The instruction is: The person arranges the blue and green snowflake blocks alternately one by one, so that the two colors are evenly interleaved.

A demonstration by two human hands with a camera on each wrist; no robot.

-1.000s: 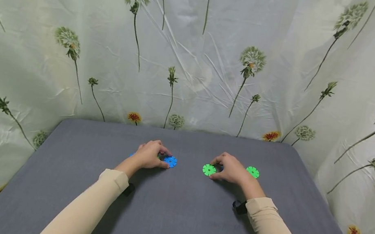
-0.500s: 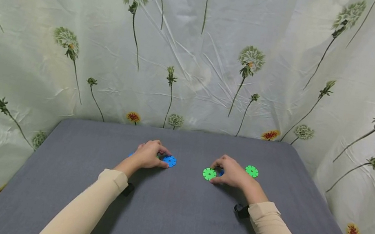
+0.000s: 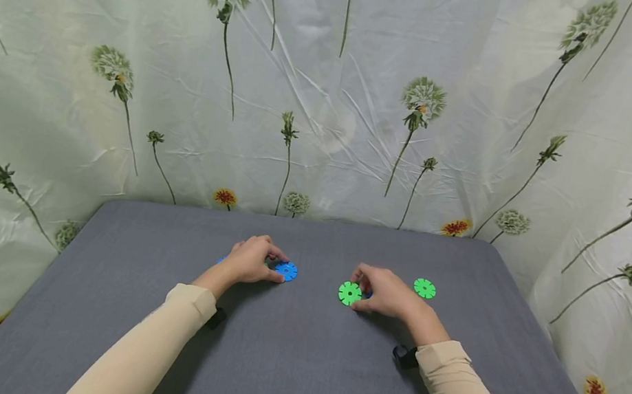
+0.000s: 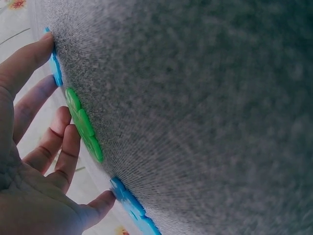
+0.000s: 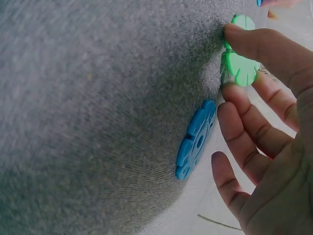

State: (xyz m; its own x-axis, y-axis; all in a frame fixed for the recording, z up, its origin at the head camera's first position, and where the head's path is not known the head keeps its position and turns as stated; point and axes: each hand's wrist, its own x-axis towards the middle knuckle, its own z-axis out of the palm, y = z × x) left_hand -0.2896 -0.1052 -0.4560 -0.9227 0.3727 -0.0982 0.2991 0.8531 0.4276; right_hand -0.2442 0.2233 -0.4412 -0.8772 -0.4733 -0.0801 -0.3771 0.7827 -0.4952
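In the head view my left hand (image 3: pixel 247 262) holds the edges of a blue notched plastic disc (image 3: pixel 287 271) between thumb and index finger. Under that hand, the left wrist view has a green disc (image 4: pixel 84 126) beside the other fingers and a second blue disc (image 4: pixel 133 207) by the little finger. My right hand (image 3: pixel 392 295) pinches a green notched disc (image 3: pixel 350 293) with thumb and fingers, and the disc is tilted up in the right wrist view. Beneath the right palm lies another blue disc (image 5: pixel 196 140), mostly hidden from the head view.
A further green disc (image 3: pixel 425 288) lies flat to the right of my right hand. All of this is on a table with a grey cloth (image 3: pixel 289 360). Behind its far edge hangs a pale curtain (image 3: pixel 340 124) printed with dandelions.
My right hand has come slightly toward me with the green disc, then a little left, closer to the blue one. The left hand and its disc have stayed in place.
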